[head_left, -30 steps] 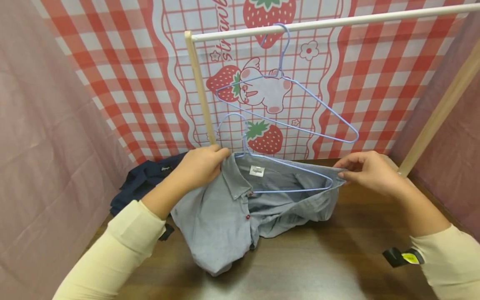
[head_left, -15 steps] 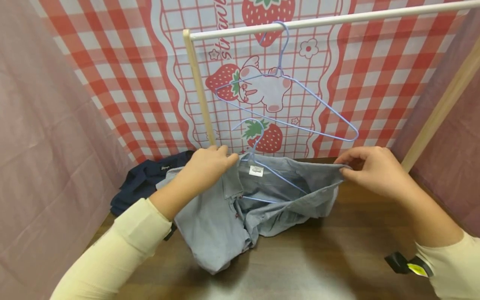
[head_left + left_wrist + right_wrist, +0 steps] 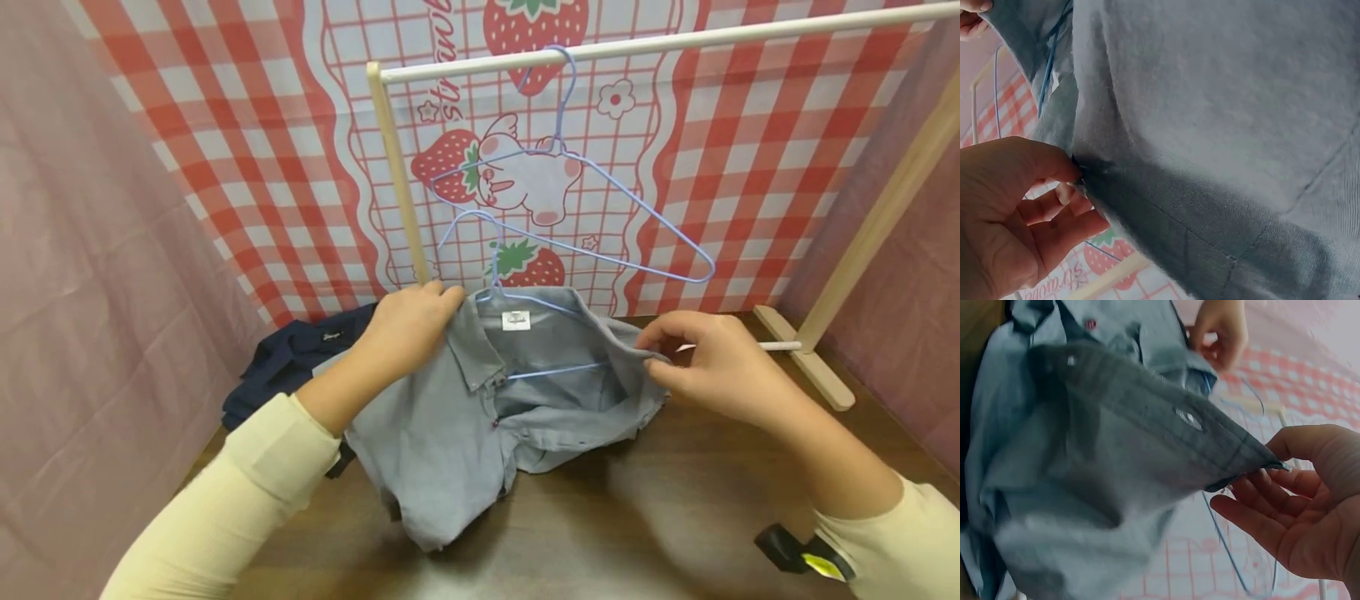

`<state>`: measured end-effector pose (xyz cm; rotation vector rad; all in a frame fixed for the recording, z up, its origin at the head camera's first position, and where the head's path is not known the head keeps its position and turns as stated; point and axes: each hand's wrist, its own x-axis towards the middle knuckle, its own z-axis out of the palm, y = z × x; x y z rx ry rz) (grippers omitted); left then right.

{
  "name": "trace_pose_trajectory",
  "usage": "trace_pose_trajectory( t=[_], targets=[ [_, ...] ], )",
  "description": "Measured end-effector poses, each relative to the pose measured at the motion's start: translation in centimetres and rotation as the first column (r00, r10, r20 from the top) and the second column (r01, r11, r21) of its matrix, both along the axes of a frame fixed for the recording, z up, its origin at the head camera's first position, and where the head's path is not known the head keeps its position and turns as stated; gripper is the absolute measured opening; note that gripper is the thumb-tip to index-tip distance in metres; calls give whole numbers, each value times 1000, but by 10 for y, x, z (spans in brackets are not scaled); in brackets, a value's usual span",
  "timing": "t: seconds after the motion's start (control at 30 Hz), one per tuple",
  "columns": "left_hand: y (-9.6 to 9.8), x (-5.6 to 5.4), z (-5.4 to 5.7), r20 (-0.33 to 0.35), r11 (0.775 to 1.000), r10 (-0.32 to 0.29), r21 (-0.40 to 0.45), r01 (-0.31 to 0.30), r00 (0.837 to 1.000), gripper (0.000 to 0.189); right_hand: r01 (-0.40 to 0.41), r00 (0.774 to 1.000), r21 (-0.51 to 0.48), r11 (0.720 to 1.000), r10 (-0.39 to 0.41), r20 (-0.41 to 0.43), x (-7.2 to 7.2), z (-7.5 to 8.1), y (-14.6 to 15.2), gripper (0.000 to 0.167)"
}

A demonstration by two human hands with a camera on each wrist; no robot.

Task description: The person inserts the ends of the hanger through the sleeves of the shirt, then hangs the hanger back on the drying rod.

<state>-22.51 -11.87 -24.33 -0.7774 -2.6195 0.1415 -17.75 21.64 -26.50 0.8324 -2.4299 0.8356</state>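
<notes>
A grey-blue collared shirt is held up above the table, its front open on one side. My left hand pinches it beside the collar; the left wrist view shows thumb and fingers of that hand closed on the fabric edge. My right hand pinches the edge of the other front, and in the right wrist view a corner of cloth sits between its thumb and fingers. A light blue wire hanger is inside the shirt, its hook rising above the neck. Its right end is hidden by cloth.
Another blue hanger hangs from the white rail of a wooden rack. Folded navy clothing lies at the left. A rack foot stands on the brown table at right, with a strawberry-print cloth behind.
My right hand has moved left and slightly down with the shirt edge, drawing cloth over the hanger's right end. The hanger's hook swung right, then back left and up. My left hand stays near the collar.
</notes>
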Motion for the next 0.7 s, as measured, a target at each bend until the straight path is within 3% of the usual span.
trace_pose_trajectory(
  t=[0.27, 0.7],
  targets=[
    [9, 3, -4, 60, 999, 12, 50, -15, 998, 23, -111, 992, 29, 993, 113, -64, -2, -2, -43, 22],
    [19, 9, -20, -40, 986, -65, 151, 70, 997, 24, -175, 983, 122, 977, 181, -39, -6, -9, -99, 16]
  ],
)
